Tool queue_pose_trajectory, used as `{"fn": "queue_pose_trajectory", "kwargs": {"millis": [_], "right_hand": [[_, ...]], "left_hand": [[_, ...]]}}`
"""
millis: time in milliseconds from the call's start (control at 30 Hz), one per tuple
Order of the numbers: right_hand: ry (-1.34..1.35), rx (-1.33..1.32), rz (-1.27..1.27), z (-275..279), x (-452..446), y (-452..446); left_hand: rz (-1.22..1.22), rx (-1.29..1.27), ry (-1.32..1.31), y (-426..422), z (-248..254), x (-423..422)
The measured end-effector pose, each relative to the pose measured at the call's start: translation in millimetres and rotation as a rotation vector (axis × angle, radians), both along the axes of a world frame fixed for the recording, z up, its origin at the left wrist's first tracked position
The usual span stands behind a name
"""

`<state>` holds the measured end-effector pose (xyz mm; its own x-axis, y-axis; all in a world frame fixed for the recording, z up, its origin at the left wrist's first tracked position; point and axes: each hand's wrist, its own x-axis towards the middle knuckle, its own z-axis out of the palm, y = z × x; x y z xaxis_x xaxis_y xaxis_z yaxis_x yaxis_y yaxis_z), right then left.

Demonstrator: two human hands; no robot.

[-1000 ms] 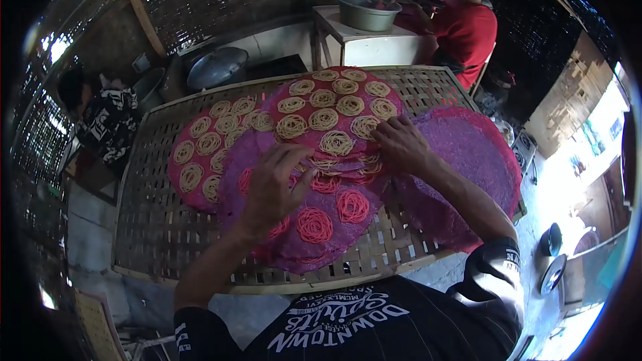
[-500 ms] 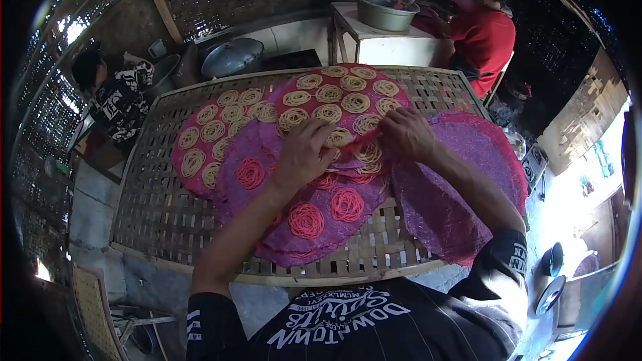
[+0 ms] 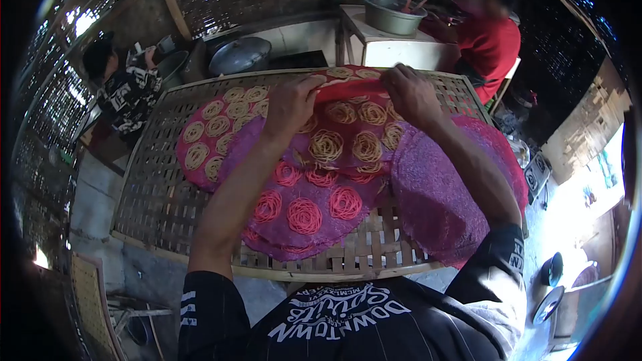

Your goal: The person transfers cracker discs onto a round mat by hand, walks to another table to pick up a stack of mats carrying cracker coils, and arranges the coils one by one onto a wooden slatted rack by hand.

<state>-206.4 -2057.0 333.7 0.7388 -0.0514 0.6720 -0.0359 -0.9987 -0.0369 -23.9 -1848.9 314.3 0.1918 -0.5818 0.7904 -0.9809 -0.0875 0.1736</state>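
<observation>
My left hand and my right hand pinch the edge of a red sheet and hold it raised between them. Below and behind the sheet lie coiled beige noodle nests in rows. Nearer to me, a purple sheet bears pink noodle nests. On the left, more beige nests rest on a red round sheet. Bare purple sheets with red edges lie to the right, under my right forearm. All of this lies on a woven bamboo rack.
A person in red sits behind at the right, beside a table with a large basin. Another person in a patterned shirt is at the left. A large lidded pan stands behind the rack.
Both hands have moved away from me and up, lifting the red sheet's edge off the nests. The left person's arm has risen, and the view has shifted slightly.
</observation>
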Motion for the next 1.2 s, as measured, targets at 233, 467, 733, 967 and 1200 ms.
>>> {"fn": "queue_pose_trajectory", "kwargs": {"millis": [233, 467, 733, 967, 1200], "right_hand": [[0.222, -0.085, 0.124, -63, -50, 52], [0.237, -0.039, 0.147, -60, -52, 59], [0.267, 0.056, 0.154, -62, -40, 71], [0.305, 0.066, 0.140, -55, -25, 86], [0.311, -0.093, 0.154, -61, -29, 98]], "left_hand": [[-0.241, 0.353, -0.020, 61, -53, -22], [-0.203, 0.415, 0.003, 72, -49, -21], [-0.222, 0.335, 0.014, 62, -54, -4], [-0.174, 0.260, 0.007, 47, -44, 5], [-0.203, 0.313, 0.012, 56, -51, -1]]}}
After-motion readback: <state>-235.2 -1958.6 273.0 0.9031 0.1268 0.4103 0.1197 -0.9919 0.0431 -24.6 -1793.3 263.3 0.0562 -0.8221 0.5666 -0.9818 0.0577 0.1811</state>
